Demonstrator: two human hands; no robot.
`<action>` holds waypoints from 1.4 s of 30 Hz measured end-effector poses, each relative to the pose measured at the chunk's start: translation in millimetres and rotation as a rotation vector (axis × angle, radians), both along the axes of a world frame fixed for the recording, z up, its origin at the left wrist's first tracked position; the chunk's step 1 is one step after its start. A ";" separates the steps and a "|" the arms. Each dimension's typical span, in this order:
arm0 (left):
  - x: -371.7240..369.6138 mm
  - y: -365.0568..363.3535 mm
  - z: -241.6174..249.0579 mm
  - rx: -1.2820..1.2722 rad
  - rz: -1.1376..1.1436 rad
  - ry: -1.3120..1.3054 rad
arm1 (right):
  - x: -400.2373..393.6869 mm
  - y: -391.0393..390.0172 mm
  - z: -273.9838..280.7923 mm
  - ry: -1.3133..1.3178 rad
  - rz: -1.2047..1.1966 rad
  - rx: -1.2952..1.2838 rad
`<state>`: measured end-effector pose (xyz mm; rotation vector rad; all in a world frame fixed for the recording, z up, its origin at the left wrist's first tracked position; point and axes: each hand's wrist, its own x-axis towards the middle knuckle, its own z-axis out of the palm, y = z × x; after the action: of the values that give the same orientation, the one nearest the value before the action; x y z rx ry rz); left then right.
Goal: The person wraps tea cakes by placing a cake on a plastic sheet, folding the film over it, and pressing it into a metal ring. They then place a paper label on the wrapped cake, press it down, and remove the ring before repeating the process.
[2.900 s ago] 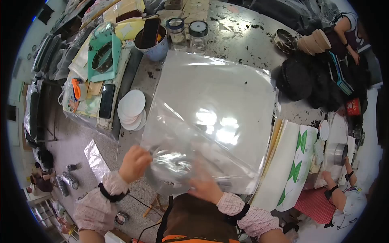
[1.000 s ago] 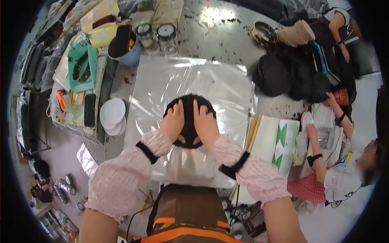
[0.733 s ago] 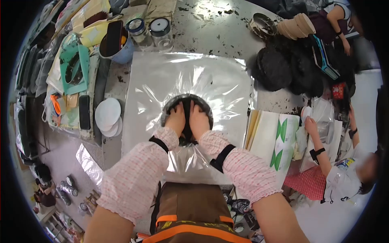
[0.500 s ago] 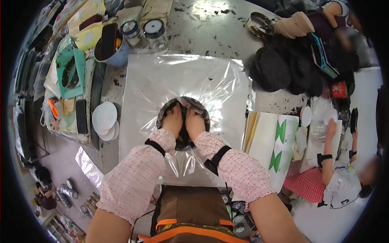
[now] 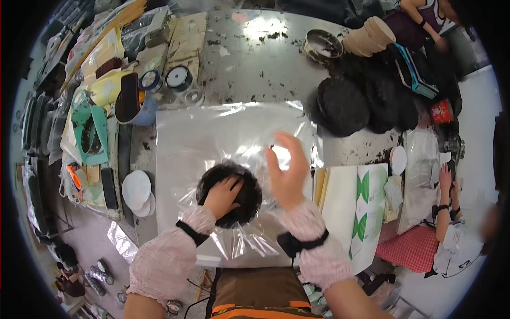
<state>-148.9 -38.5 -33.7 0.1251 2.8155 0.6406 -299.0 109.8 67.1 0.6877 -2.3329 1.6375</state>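
Observation:
A dark round cake point(image 5: 241, 211) of leafy-looking material lies on a sheet of clear plastic film point(image 5: 180, 138) in front of me. My left hand point(image 5: 223, 195) rests on top of this cake, palm down with fingers stretched over its middle. Raised to the right of the cake is my right hand point(image 5: 289, 173), its thumb and forefinger apart and nothing in its grasp. Both forearms wear pale pink sleeve covers and black wristbands.
Black round cakes point(image 5: 342, 106) lie at the back right, near a metal ring point(image 5: 323, 45) and stacked pale cups point(image 5: 369, 36). White discs point(image 5: 136, 190) and a blue pot point(image 5: 143, 110) stand left. Printed sheets point(image 5: 366, 212) lie right. Other people work on the right.
My right hand has lifted off the cake and moved up and to the right. The left hand stays on the cake, now flat over its middle. The view has shifted slightly.

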 end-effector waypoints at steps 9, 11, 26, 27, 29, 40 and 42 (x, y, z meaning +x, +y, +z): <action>-42.2 -46.8 26.9 0.241 0.125 0.267 | 9.7 179.5 -117.8 -1.011 -0.034 0.105; -45.2 -47.9 29.4 0.267 0.145 0.258 | -60.4 206.2 -148.1 -0.519 -0.276 0.211; -41.0 -46.2 24.9 0.553 0.399 0.162 | -138.9 176.1 -75.6 -1.086 -0.172 -1.270; -42.1 -46.0 34.1 0.615 0.476 0.191 | -109.4 166.8 -36.6 -1.048 -0.048 -1.266; -42.0 -38.3 53.7 0.965 0.638 0.253 | -65.0 167.8 -2.2 -1.051 0.163 -1.168; 60.4 -22.4 66.2 1.544 1.054 0.025 | 87.3 33.2 -10.2 -0.914 0.187 -0.136; 65.4 -23.1 52.1 1.542 1.064 0.104 | 89.2 29.6 -27.5 -0.689 0.019 0.148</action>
<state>-83.5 -61.6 18.4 -1.0857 1.5131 2.7703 -209.8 139.4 39.6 0.1676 -2.9309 1.9524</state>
